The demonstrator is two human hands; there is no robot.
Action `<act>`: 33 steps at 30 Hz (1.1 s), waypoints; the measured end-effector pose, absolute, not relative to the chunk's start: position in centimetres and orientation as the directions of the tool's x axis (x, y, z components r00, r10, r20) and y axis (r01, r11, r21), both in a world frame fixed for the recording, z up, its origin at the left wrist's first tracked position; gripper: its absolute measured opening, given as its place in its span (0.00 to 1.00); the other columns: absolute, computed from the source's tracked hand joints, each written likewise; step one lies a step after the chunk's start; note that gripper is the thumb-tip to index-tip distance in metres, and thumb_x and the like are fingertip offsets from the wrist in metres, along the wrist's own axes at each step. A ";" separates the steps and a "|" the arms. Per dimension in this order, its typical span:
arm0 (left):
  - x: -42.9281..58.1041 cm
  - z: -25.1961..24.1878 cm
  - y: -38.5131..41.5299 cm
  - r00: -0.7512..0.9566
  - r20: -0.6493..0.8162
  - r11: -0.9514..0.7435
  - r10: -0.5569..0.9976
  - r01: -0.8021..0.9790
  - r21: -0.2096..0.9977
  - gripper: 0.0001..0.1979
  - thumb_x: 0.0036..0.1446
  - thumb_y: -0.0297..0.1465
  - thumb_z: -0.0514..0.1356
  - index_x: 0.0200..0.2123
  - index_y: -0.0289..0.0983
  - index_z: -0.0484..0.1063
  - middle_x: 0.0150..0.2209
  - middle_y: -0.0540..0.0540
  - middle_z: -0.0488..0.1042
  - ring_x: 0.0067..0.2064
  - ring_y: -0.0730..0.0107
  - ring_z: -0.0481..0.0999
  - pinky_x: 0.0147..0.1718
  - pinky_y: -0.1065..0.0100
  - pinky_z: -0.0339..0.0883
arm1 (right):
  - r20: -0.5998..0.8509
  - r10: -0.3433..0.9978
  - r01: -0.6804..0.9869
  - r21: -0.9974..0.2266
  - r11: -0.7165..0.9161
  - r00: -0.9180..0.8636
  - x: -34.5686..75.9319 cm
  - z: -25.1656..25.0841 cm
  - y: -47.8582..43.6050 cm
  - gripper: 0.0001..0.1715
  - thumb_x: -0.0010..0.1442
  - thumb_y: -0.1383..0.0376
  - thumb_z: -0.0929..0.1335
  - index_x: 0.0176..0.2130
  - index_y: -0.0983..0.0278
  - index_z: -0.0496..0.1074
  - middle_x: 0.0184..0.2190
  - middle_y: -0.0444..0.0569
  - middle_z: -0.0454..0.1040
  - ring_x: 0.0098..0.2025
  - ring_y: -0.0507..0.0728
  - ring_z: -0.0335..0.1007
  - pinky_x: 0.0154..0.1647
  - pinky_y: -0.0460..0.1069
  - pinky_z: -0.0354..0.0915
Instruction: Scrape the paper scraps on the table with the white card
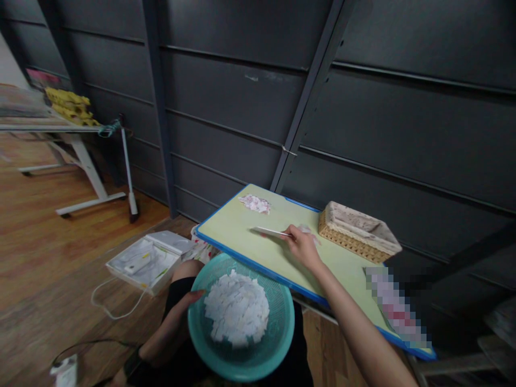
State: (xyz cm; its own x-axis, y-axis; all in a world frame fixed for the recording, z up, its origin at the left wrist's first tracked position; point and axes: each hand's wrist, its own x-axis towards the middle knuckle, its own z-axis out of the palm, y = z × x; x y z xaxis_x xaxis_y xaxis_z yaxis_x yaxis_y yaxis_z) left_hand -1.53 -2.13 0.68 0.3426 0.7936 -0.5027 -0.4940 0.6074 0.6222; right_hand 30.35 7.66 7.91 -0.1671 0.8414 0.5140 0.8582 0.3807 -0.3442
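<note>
Left hand (189, 301) grips near rim of teal basin (278, 336) on lap, likely steadying it; paper bits (237, 314) heaped inside.
Right hand (304, 250) pinches thin strip (268, 231) flat over green table (237, 228).
Scrap pile (255, 203) near far edge, wicker basket (355, 236) just right; bare tabletop between them.

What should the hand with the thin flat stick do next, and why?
Probably slide the thin flat strip, pinched in the right hand, farther across the table toward the small pile of scraps. Its far end lies near that pile but apart from it, and the left hand rests at the rim of the teal basin heaped with similar white pieces.
</note>
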 end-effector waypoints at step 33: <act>-2.4 -2.5 -2.4 0.314 -0.606 0.674 0.731 -0.472 0.568 0.07 0.51 0.33 0.63 0.28 0.34 0.77 0.30 0.46 0.82 0.33 0.62 0.79 0.41 0.65 0.70 | 0.497 0.857 0.989 -0.021 -0.143 0.135 30.8 7.8 4.9 0.15 0.62 0.65 0.58 0.42 0.66 0.70 0.29 0.55 0.75 0.27 0.56 0.69 0.27 0.47 0.53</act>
State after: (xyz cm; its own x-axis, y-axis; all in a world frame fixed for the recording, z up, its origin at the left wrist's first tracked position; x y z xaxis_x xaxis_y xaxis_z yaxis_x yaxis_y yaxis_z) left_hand -2.36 -2.43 -2.53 0.3144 0.7307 -0.6061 -0.4724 0.6742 0.5677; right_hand 30.83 4.89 7.76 0.1348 0.8572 0.4971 0.9894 -0.1435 -0.0209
